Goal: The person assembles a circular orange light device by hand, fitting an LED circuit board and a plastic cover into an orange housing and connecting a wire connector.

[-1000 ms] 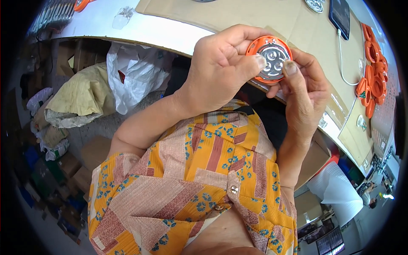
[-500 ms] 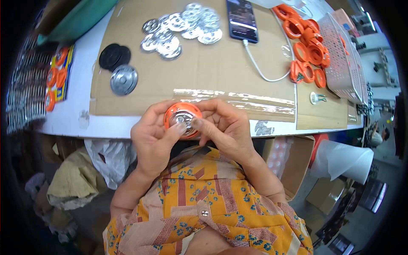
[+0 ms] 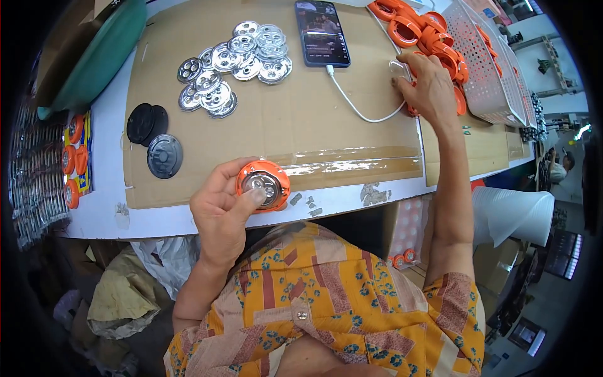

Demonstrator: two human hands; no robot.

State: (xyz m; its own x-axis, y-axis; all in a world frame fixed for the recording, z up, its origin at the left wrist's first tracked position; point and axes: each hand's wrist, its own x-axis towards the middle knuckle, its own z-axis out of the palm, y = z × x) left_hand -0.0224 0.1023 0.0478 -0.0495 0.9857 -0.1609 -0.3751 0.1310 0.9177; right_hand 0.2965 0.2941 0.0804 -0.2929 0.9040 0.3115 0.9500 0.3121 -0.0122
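Note:
My left hand (image 3: 220,213) is closed round an orange plastic ring (image 3: 281,168) with a shiny silver disc (image 3: 270,187) seated inside it. The thumb presses on the disc, which has several round hollows. Over at the right, my right hand (image 3: 430,91) is held out beside a pile of orange rings (image 3: 402,31). Its thumb and forefinger are apart, with a small clear disc (image 3: 397,66) lying by the fingertips. Part of the pile is hidden behind that hand.
Silver discs (image 3: 226,58) lie heaped on the cardboard sheet (image 3: 301,119). Black discs (image 3: 147,124) and a dark grey disc (image 3: 164,156) lie left. A phone (image 3: 322,34) with a white cable (image 3: 355,107) lies at the back, and a white perforated basket (image 3: 487,69) stands right.
My right hand has left the orange ring and moved far right to the pile. My left hand still holds the ring with the silver disc. The whole view has shifted.

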